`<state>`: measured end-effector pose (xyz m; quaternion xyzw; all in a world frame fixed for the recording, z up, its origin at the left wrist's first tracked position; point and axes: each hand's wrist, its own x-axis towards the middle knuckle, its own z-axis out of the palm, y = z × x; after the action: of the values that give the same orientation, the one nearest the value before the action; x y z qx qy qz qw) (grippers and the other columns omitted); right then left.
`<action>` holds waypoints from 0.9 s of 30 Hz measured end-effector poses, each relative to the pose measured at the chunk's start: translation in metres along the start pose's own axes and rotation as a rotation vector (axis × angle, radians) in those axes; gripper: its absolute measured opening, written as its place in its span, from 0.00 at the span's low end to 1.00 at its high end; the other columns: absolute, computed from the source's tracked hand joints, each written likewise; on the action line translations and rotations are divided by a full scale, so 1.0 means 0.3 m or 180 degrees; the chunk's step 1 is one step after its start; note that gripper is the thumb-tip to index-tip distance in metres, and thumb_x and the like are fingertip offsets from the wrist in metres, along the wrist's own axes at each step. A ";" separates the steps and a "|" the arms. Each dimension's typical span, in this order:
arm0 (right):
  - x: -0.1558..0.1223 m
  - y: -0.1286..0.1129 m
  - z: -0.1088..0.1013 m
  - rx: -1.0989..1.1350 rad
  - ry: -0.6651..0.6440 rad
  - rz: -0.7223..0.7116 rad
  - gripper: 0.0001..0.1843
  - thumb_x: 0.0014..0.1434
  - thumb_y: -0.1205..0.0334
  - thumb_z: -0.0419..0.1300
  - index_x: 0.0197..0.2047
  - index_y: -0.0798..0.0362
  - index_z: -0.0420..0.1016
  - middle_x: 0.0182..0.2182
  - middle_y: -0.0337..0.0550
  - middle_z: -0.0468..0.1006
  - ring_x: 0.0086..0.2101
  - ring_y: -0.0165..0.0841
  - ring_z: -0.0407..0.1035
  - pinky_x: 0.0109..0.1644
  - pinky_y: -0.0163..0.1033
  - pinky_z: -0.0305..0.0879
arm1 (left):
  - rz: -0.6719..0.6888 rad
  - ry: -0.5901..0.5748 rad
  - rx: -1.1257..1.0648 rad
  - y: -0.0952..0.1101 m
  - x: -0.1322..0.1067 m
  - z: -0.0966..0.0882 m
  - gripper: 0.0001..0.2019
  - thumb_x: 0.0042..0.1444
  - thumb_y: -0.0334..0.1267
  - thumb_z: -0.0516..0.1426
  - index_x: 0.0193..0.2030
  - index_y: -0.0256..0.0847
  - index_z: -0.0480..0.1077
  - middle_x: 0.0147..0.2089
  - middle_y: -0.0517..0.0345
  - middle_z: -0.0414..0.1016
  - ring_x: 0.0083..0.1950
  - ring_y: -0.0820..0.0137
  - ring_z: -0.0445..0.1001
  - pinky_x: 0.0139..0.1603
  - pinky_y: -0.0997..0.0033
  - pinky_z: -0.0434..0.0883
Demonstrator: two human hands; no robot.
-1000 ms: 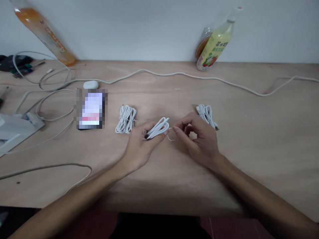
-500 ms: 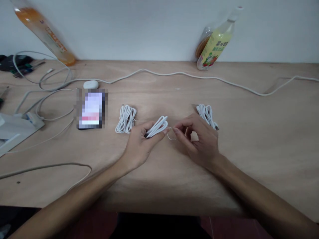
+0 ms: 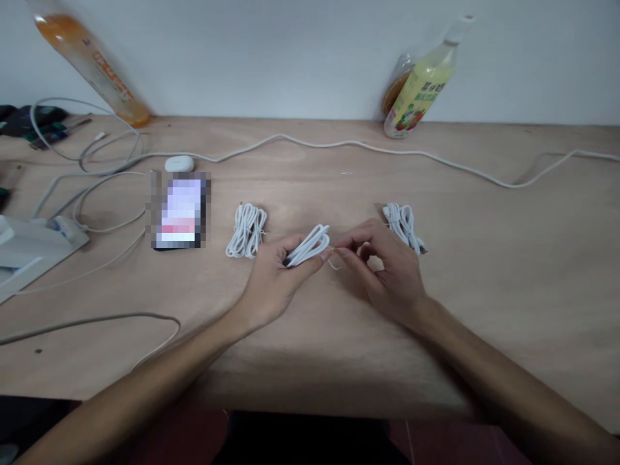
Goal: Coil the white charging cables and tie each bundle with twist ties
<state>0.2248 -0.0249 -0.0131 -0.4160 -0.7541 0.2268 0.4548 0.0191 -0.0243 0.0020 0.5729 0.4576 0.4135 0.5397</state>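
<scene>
A folded white cable (image 3: 310, 244) is gripped in my left hand (image 3: 271, 274), its loops sticking out between thumb and fingers. My right hand (image 3: 392, 271) pinches a thin white twist tie (image 3: 334, 263) right beside the left fingertips; a loose end of it curves down below. Behind my left hand lies a tied bundle of white cable (image 3: 247, 230). Another bundled white cable (image 3: 405, 226) rests just beyond my right hand, partly covered by its knuckles.
A phone (image 3: 180, 213) and a white earbud case (image 3: 179, 163) lie at left, among loose cables. A long white cord (image 3: 349, 143) crosses the back of the wooden table (image 3: 508, 258). An orange bottle (image 3: 97, 71) and a yellow bottle (image 3: 421, 90) stand by the wall.
My right fingertips have come slightly closer to my left hand, and the loose end of the tie shows less. The held cable stays in my left hand.
</scene>
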 end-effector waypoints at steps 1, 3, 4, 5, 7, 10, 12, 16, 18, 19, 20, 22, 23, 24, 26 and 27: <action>-0.001 0.001 0.000 0.0012 0.0013 0.0025 0.06 0.72 0.68 0.65 0.42 0.47 0.79 0.35 0.39 0.79 0.30 0.31 0.70 0.31 0.38 0.67 | 0.0006 0.0003 -0.0001 -0.001 0.000 0.000 0.11 0.63 0.47 0.68 0.38 0.41 0.82 0.34 0.59 0.77 0.37 0.68 0.72 0.42 0.68 0.72; -0.002 0.002 0.000 0.0023 0.0029 0.0068 0.06 0.72 0.67 0.65 0.42 0.47 0.79 0.34 0.38 0.79 0.29 0.31 0.69 0.31 0.38 0.67 | -0.0001 0.0002 0.0011 -0.001 0.000 -0.002 0.10 0.63 0.46 0.68 0.38 0.41 0.83 0.34 0.59 0.78 0.38 0.67 0.73 0.42 0.68 0.73; -0.002 0.002 -0.001 0.0024 0.0028 0.0084 0.05 0.72 0.66 0.65 0.42 0.47 0.79 0.34 0.38 0.79 0.29 0.31 0.69 0.31 0.38 0.67 | -0.0017 -0.0005 0.0026 0.000 0.000 -0.002 0.10 0.63 0.46 0.68 0.38 0.41 0.83 0.34 0.59 0.79 0.38 0.67 0.74 0.43 0.67 0.73; -0.001 0.002 -0.002 0.0022 0.0013 0.0100 0.05 0.72 0.66 0.65 0.42 0.46 0.79 0.34 0.38 0.80 0.29 0.31 0.69 0.31 0.39 0.68 | -0.0032 -0.0023 0.0039 0.001 0.000 -0.003 0.10 0.63 0.47 0.68 0.40 0.42 0.84 0.34 0.58 0.79 0.38 0.66 0.74 0.43 0.67 0.74; 0.001 0.001 -0.006 0.0030 -0.0046 0.0112 0.05 0.73 0.66 0.64 0.42 0.46 0.78 0.35 0.39 0.80 0.30 0.32 0.70 0.32 0.39 0.69 | -0.0058 -0.0067 0.0059 0.003 -0.001 -0.005 0.11 0.63 0.47 0.68 0.43 0.42 0.85 0.35 0.57 0.80 0.38 0.66 0.75 0.44 0.67 0.74; 0.007 -0.001 -0.014 0.0053 -0.0147 0.0138 0.05 0.73 0.65 0.64 0.42 0.46 0.78 0.35 0.40 0.80 0.32 0.34 0.71 0.33 0.40 0.69 | -0.0081 -0.0101 0.0040 0.007 -0.002 -0.007 0.11 0.62 0.46 0.68 0.45 0.41 0.86 0.35 0.58 0.80 0.38 0.66 0.74 0.43 0.67 0.73; 0.011 0.000 -0.020 0.0064 -0.0224 0.0133 0.06 0.73 0.64 0.63 0.41 0.46 0.77 0.35 0.40 0.80 0.32 0.35 0.71 0.34 0.41 0.69 | -0.0098 -0.0117 0.0031 0.011 -0.002 -0.007 0.10 0.62 0.45 0.68 0.43 0.41 0.86 0.34 0.59 0.80 0.37 0.67 0.73 0.41 0.68 0.73; 0.019 0.006 -0.036 0.0085 -0.0365 0.0053 0.06 0.74 0.64 0.62 0.42 0.46 0.77 0.36 0.40 0.79 0.33 0.35 0.71 0.35 0.41 0.69 | -0.0117 -0.0187 -0.0004 0.019 0.001 -0.005 0.09 0.62 0.44 0.68 0.38 0.41 0.83 0.30 0.62 0.74 0.33 0.70 0.68 0.37 0.70 0.69; 0.023 0.008 -0.046 0.0105 -0.0440 0.0031 0.06 0.74 0.64 0.62 0.42 0.46 0.77 0.36 0.40 0.79 0.34 0.35 0.72 0.36 0.41 0.69 | -0.0133 -0.0242 -0.0050 0.022 0.003 -0.004 0.08 0.61 0.43 0.68 0.36 0.41 0.81 0.28 0.64 0.70 0.31 0.71 0.65 0.36 0.70 0.67; 0.025 0.008 -0.051 0.0114 -0.0487 0.0047 0.06 0.75 0.63 0.62 0.42 0.46 0.77 0.36 0.41 0.79 0.34 0.35 0.72 0.36 0.41 0.69 | -0.0148 -0.0268 -0.0067 0.024 0.004 -0.005 0.09 0.60 0.44 0.69 0.35 0.41 0.81 0.27 0.65 0.69 0.31 0.72 0.64 0.35 0.70 0.66; 0.028 0.009 -0.056 0.0127 -0.0538 0.0075 0.06 0.75 0.62 0.62 0.42 0.46 0.77 0.36 0.41 0.79 0.34 0.35 0.72 0.36 0.41 0.69 | -0.0166 -0.0290 -0.0077 0.026 0.005 -0.005 0.10 0.60 0.45 0.70 0.35 0.41 0.80 0.27 0.65 0.69 0.30 0.72 0.63 0.35 0.70 0.65; 0.033 0.010 -0.065 0.0165 -0.0622 0.0151 0.07 0.75 0.60 0.63 0.41 0.46 0.78 0.36 0.41 0.80 0.34 0.36 0.72 0.36 0.41 0.69 | -0.0201 -0.0319 -0.0086 0.030 0.007 -0.007 0.13 0.58 0.47 0.71 0.34 0.41 0.80 0.28 0.65 0.69 0.31 0.72 0.63 0.34 0.70 0.64; 0.034 0.011 -0.068 0.0191 -0.0641 0.0188 0.07 0.75 0.59 0.64 0.41 0.46 0.78 0.36 0.40 0.80 0.34 0.36 0.72 0.36 0.41 0.69 | -0.0208 -0.0333 -0.0094 0.031 0.008 -0.008 0.14 0.58 0.49 0.72 0.34 0.41 0.80 0.28 0.64 0.69 0.31 0.71 0.63 0.34 0.70 0.63; 0.035 0.012 -0.070 0.0226 -0.0644 0.0216 0.07 0.75 0.58 0.65 0.41 0.46 0.78 0.36 0.40 0.80 0.34 0.35 0.73 0.36 0.41 0.69 | -0.0203 -0.0343 -0.0106 0.033 0.009 -0.008 0.14 0.58 0.49 0.72 0.34 0.41 0.80 0.28 0.65 0.69 0.31 0.71 0.63 0.34 0.70 0.63; 0.034 0.015 -0.069 0.0310 -0.0625 0.0269 0.06 0.74 0.58 0.65 0.41 0.46 0.79 0.36 0.40 0.80 0.34 0.35 0.73 0.35 0.40 0.69 | -0.0179 -0.0355 -0.0121 0.034 0.011 -0.009 0.14 0.58 0.49 0.73 0.34 0.41 0.80 0.26 0.66 0.65 0.30 0.72 0.62 0.35 0.69 0.63; 0.032 0.017 -0.067 0.0341 -0.0593 0.0303 0.06 0.74 0.59 0.66 0.41 0.46 0.79 0.36 0.39 0.81 0.34 0.34 0.74 0.35 0.39 0.69 | -0.0170 -0.0357 -0.0125 0.034 0.011 -0.008 0.14 0.59 0.49 0.72 0.34 0.41 0.80 0.25 0.67 0.63 0.30 0.72 0.61 0.34 0.69 0.62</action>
<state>0.2422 -0.0147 -0.0023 -0.4036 -0.7593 0.3258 0.3930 0.0183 -0.0204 0.0122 0.5721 0.4335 0.3752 0.5865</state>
